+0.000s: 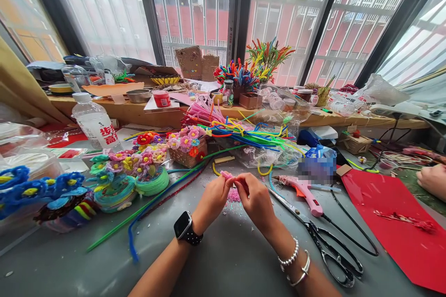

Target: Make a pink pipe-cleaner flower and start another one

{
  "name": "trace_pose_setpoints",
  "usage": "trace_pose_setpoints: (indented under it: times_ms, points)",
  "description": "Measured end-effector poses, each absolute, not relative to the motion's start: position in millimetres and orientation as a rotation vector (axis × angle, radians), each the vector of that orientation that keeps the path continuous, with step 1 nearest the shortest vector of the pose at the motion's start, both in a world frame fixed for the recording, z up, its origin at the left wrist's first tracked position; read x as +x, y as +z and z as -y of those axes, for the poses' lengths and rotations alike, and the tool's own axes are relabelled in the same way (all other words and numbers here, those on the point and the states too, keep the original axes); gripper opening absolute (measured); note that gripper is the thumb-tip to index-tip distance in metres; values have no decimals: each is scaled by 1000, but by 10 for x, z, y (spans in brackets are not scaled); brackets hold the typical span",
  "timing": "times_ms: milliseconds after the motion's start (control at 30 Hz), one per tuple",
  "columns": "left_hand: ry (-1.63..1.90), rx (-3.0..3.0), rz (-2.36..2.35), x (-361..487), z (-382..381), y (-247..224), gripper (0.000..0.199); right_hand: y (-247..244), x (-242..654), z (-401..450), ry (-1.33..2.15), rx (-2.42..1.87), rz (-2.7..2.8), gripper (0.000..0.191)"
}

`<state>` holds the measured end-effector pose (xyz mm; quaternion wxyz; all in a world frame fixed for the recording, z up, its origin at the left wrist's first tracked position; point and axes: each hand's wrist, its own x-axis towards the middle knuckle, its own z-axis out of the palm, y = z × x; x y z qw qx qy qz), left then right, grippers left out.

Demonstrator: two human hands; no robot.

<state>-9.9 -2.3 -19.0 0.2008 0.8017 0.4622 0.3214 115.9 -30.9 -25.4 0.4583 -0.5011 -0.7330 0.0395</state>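
Near the middle of the grey table, my left hand (214,196) pinches a small pink fuzzy pipe-cleaner piece (226,175). My right hand (257,198) meets it there, thumb and forefinger pressed together at the same piece. Whether the right fingertips grip the pink piece itself or a thin part of it is too small to make out. Below the fingers lies more pink fuzzy material (233,196), with glittery crumbs around it. Right of my right hand are black-handled scissors (322,240), and beyond them a pink glue gun (304,190).
To the left stand pipe-cleaner flower pots (152,181) and a plastic bottle (95,123). Loose green pipe cleaners (130,216) cross the table. Behind lies a colourful bundle (251,134). A red sheet (393,204) is at right, near another person's hand (432,181).
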Motion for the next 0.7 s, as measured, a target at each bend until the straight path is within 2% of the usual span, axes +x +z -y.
trace_pose_setpoints:
  times_ms: [200,467,700]
  points:
    - [876,2108,-1251,-98,37,-175,38,-273,1165,321,66,-1214,1859,14]
    - [773,2325,-1135,-231,14,-126,39,-119,1284,353,13,-1110,2181,38]
    - [591,2517,-1067,-296,-21,-157,36,-161,1285,319,-26,-1113,2256,36]
